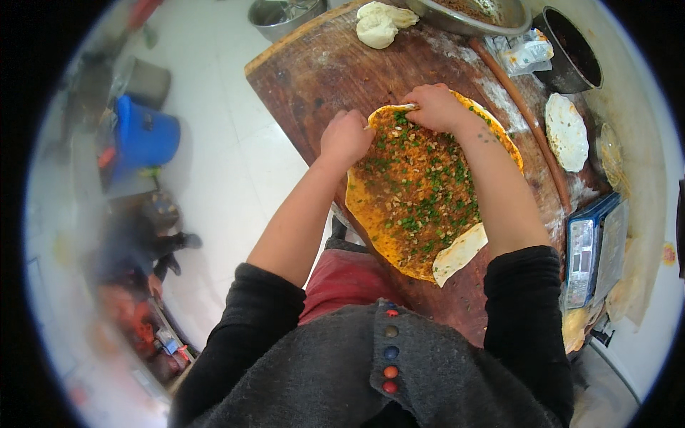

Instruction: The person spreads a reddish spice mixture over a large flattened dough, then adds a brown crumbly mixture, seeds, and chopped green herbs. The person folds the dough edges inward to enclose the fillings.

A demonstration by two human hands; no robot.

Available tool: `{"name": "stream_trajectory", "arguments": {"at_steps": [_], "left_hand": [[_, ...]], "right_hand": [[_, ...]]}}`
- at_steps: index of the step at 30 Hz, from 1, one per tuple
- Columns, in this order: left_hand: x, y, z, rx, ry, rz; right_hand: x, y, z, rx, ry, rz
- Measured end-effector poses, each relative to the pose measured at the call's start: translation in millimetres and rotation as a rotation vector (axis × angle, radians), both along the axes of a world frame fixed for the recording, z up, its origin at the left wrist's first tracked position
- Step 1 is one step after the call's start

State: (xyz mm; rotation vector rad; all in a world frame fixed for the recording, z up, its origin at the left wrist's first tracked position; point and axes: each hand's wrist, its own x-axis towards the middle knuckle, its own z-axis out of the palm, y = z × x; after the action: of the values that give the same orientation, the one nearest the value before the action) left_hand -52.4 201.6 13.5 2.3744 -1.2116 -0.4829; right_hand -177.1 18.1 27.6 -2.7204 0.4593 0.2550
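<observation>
A large round sheet of dough [421,192] lies on the wooden worktop, spread with an orange-brown filling, chopped green onion and small crumbly bits. Its near edge is turned over in a pale, bare flap [460,253]. My left hand [346,138] is closed at the far left edge, with fingertips pinching the rim. Farther right, my right hand [432,107] grips the far edge, where a bit of pale dough underside shows by the fingers. Both sets of fingertips are partly hidden by the hands, and my right forearm covers part of the sheet's right side.
A long wooden rolling pin [524,114] lies right of the dough on the floured worktop [307,71]. Dough lumps [378,27] and a metal bowl [467,20] sit at the back. A dark pot [571,53] and a scale [586,250] stand right. Another person [139,246] is at far left.
</observation>
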Motion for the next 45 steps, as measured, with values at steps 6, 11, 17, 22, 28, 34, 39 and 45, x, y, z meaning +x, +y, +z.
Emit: {"name": "stream_trajectory", "arguments": {"at_steps": [6, 11, 17, 22, 28, 34, 39, 45], "left_hand": [[-19, 38, -3, -0.273, 0.113, -0.124], [-25, 54, 2, -0.516, -0.157, -0.605], [-27, 12, 14, -0.568, -0.188, -0.620], [-38, -42, -3, -0.308, -0.084, -0.596], [-48, -39, -12, -0.166, -0.151, -0.609], [-58, -35, -12, -0.052, -0.283, -0.676], [-42, -33, 2, -0.149, 0.079, -0.640], [-19, 38, 9, 0.217, -0.148, -0.803]], "right_hand": [[-50, 2, 9, 0.202, -0.253, -0.016], [-69, 18, -14, 0.002, -0.455, 0.074], [-74, -6, -20, -0.081, -0.533, -0.121], [-48, -38, -18, -0.139, -0.240, -0.275], [-60, -45, -9, -0.102, -0.028, -0.063], [-108, -14, -8, -0.283, -0.111, 0.023], [-94, -6, -4, -0.129, -0.194, -0.206], [-92, 43, -17, -0.274, -0.091, -0.174]]}}
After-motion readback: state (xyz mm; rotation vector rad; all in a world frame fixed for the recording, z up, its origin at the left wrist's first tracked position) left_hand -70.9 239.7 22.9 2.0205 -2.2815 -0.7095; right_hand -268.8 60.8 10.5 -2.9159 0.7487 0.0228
